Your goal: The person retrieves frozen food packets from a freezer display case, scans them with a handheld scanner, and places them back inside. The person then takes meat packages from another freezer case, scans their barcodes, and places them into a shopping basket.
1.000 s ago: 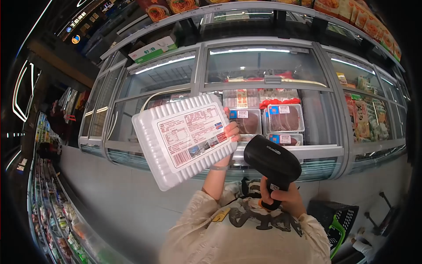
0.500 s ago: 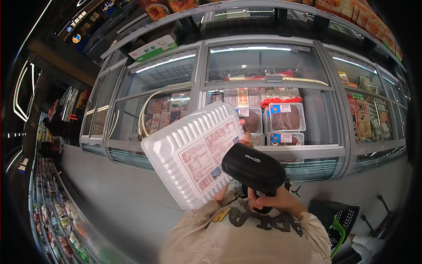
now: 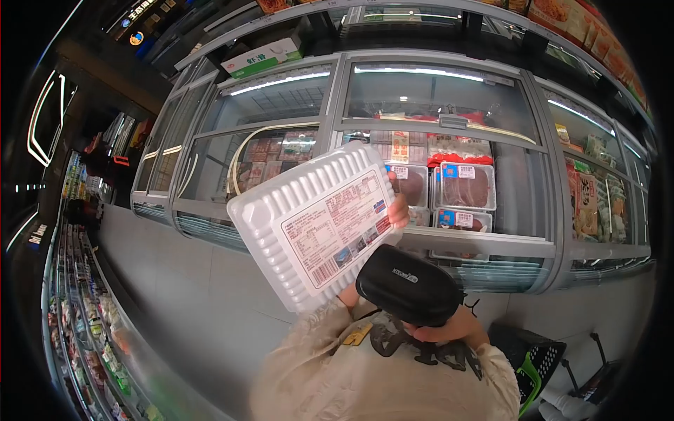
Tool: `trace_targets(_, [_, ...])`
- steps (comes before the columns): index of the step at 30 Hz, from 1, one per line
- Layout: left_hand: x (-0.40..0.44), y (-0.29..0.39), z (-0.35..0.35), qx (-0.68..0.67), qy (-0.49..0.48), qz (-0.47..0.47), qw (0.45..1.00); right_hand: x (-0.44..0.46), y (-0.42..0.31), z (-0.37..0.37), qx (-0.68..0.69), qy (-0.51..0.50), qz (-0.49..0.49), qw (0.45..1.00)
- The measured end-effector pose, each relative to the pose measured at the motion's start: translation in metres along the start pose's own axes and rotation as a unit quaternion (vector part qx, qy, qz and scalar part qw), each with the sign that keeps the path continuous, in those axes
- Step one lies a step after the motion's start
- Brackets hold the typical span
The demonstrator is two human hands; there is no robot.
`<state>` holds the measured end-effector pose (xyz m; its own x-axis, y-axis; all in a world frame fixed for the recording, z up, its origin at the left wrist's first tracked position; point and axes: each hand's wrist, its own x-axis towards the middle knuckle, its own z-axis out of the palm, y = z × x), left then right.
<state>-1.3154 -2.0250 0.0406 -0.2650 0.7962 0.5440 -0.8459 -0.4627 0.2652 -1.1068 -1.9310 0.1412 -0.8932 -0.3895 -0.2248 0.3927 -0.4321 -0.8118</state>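
My left hand (image 3: pixel 399 209) grips a white ribbed plastic food tray (image 3: pixel 263 210) from behind, its fingers showing at the right edge. The tray is tilted, its underside turned toward me. A printed label (image 3: pixel 337 228) with small text, pictures and a barcode covers its middle. In my right hand (image 3: pixel 453 328) is a black handheld barcode scanner (image 3: pixel 407 284), its head close to the label's lower right corner. The scanner's handle is mostly hidden beneath its head, and most of my left palm is behind the tray.
Glass-topped freezers (image 3: pixel 439 91) stretch across the front, with packed meat trays (image 3: pixel 467 186) inside. A shrimp-paste box (image 3: pixel 263 57) stands on the shelf above. At lower right is a black basket (image 3: pixel 523 347) with a green handle. Stocked shelves (image 3: pixel 91 330) line the left.
The scanner has dropped slightly away from the tray, so more of the label and my left fingers show. My view has shifted a little, moving the freezers right and up.
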Motion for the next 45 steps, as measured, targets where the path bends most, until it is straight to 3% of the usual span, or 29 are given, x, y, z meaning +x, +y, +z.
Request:
trace_targets(10, [0.006, 0.005, -0.009, 0.017, -0.032, 0.024, 0.999, 0.001, 0.001, 0.0, -0.072, -0.023, 0.017, 0.997])
trace_targets(16, [0.012, 0.008, -0.013, 0.047, -0.075, -0.007, 0.996, 0.005, -0.001, 0.002, -0.081, -0.028, 0.005, 0.996])
trace_targets(18, [0.012, 0.009, -0.004, 0.021, -0.046, -0.008, 0.999, 0.006, -0.004, 0.004, -0.111, -0.018, -0.009, 0.994])
trace_targets(21, [0.003, 0.007, 0.007, -0.009, 0.023, -0.004, 1.0, 0.004, 0.004, -0.004, -0.039, -0.002, 0.022, 0.999])
trace_targets(23, [-0.017, 0.004, 0.013, 0.011, 0.125, 0.011, 0.992, 0.003, 0.0, -0.005, -0.022, 0.087, -0.057, 0.994])
trace_targets(25, [-0.045, 0.002, 0.012, 0.066, 0.263, 0.018, 0.962, 0.003, 0.009, -0.014, 0.0, 0.169, -0.134, 0.976])
trace_targets(27, [-0.072, -0.001, 0.006, 0.125, 0.384, 0.009, 0.915, 0.001, 0.01, -0.029, 0.017, 0.205, -0.149, 0.967])
trace_targets(30, [-0.108, -0.004, -0.003, 0.172, 0.501, -0.014, 0.848, 0.001, 0.026, -0.046, 0.04, 0.254, -0.186, 0.948])
trace_targets(34, [-0.141, 0.0, -0.019, 0.18, 0.556, -0.02, 0.811, -0.002, 0.043, -0.065, 0.059, 0.265, -0.182, 0.945])
trace_targets(37, [-0.127, -0.006, 0.001, 0.173, 0.532, -0.05, 0.827, 0.005, 0.04, -0.059, 0.083, 0.299, -0.257, 0.915])
trace_targets(40, [-0.11, -0.021, -0.001, 0.237, 0.548, -0.096, 0.796, 0.005, 0.044, -0.07, 0.071, 0.342, -0.284, 0.893])
trace_targets(45, [-0.101, -0.026, -0.017, 0.272, 0.559, -0.1, 0.777, 0.0, 0.051, -0.089, 0.036, 0.414, -0.265, 0.87])
